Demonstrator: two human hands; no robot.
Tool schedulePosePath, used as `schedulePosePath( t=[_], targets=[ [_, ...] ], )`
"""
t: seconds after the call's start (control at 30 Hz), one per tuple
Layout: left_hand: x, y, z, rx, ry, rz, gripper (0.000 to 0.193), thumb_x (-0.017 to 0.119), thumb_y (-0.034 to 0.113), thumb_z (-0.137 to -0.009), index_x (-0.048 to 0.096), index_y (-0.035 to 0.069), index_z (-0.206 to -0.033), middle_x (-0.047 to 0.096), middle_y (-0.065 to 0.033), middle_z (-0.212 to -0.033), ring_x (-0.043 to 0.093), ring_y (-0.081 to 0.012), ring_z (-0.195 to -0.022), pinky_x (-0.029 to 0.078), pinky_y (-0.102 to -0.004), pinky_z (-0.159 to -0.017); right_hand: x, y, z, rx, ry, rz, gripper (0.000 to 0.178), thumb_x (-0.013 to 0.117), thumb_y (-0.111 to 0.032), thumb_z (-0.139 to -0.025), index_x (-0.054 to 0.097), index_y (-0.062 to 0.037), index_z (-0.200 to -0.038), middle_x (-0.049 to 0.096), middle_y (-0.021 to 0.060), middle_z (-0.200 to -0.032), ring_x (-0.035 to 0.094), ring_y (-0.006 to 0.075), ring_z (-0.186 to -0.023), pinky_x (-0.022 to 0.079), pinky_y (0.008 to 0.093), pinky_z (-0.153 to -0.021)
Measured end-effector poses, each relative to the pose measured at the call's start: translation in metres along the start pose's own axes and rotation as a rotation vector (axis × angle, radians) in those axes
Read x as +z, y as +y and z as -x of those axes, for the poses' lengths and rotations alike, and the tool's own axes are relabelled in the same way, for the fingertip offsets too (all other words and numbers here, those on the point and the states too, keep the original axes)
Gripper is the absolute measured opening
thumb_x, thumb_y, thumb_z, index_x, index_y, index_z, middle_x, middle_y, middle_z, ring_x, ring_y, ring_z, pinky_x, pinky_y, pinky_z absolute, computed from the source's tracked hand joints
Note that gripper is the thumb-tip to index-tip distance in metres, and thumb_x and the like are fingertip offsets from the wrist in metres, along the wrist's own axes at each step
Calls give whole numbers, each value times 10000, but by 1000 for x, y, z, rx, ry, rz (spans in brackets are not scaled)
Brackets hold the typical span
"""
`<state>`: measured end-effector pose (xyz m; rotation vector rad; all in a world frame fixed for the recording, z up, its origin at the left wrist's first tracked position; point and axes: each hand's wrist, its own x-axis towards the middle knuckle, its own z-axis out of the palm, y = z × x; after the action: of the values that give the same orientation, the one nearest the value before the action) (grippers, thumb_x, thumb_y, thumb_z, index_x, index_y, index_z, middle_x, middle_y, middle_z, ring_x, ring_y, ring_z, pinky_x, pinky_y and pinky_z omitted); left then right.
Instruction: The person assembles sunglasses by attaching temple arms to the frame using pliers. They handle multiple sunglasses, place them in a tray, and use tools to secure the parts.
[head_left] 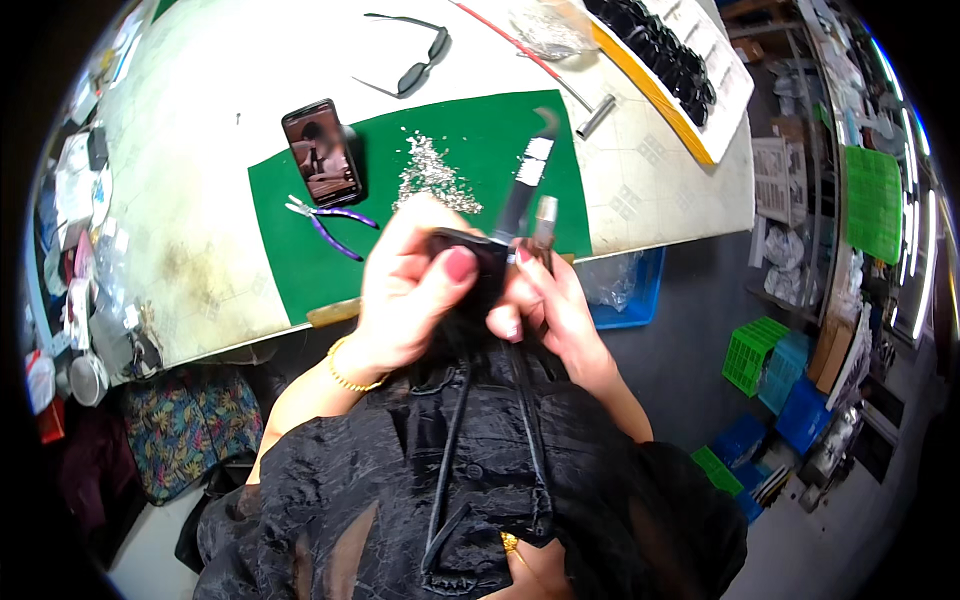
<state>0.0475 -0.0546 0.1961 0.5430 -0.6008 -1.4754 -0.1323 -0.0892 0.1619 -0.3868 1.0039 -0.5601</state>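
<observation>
A pair of dark sunglasses (485,268) is gripped in my left hand (405,295), the thumb pressed over its dark front. One temple (525,185), black with a pale shiny section and a curved tip, points up and away from the hands. My right hand (560,310) is closed close against the sunglasses, fingers at the hinge end. It also holds a small dark tool (545,222) with a silver end; its exact kind is unclear. Beyond the hands a heap of tiny silver metal pieces (430,175) lies on a green mat (380,125).
Purple-handled pliers (335,222) and a propped phone (322,152) lie left on the mat. Farther back are another pair of sunglasses (415,65), a red-handled hammer-like tool (597,117) and a yellow-edged tray (635,75) of black parts. A blue bin (640,290) stands below the table edge.
</observation>
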Motion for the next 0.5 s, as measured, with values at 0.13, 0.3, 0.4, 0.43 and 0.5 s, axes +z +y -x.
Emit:
schedulePosePath(
  t=[0.13, 0.3, 0.4, 0.43, 0.5],
  targets=[
    [-13, 25, -6, -24, 118, -52, 355, 562, 221, -973, 439, 8, -1228, 691, -217, -901, 647, -209, -657, 542, -311, -644, -90, 15, -88, -475, 319, 921, 163, 589, -190, -938, 651, -39, -941, 664, 36, -696, 595, 99, -583, 451, 265, -538],
    [-14, 31, -6, -265, 269, -189, 469, 612, 92, -929, 451, -39, -1350, 701, -167, -979, 659, -159, -713, 551, -288, -717, -97, 9, -125, -622, 445, 1502, 200, 650, -245, -880, 648, -45, -883, 654, 128, -849, 640, 347, -787, 496, 433, -676],
    [-15, 33, -5, -330, 277, -207, 484, 618, 86, -928, 448, -29, -1366, 701, -170, -982, 671, -155, -739, 560, -286, -730, -96, 15, -132, -570, 468, 1557, 217, 662, -255, -865, 640, -39, -860, 642, 139, -873, 631, 362, -828, 494, 451, -700],
    [-14, 33, -5, -355, 299, -221, 483, 620, 89, -928, 451, -26, -1365, 701, -171, -980, 673, -155, -743, 561, -286, -728, -96, 18, -135, -567, 476, 1559, 218, 663, -255, -863, 640, -38, -858, 643, 140, -871, 632, 362, -829, 494, 454, -703],
    [-15, 32, -5, -401, 332, -234, 480, 629, 100, -928, 463, -16, -1363, 700, -174, -974, 681, -158, -760, 564, -288, -725, -98, 22, -138, -561, 495, 1571, 221, 657, -251, -869, 639, -32, -858, 646, 143, -869, 634, 367, -830, 497, 457, -713]
  ],
)
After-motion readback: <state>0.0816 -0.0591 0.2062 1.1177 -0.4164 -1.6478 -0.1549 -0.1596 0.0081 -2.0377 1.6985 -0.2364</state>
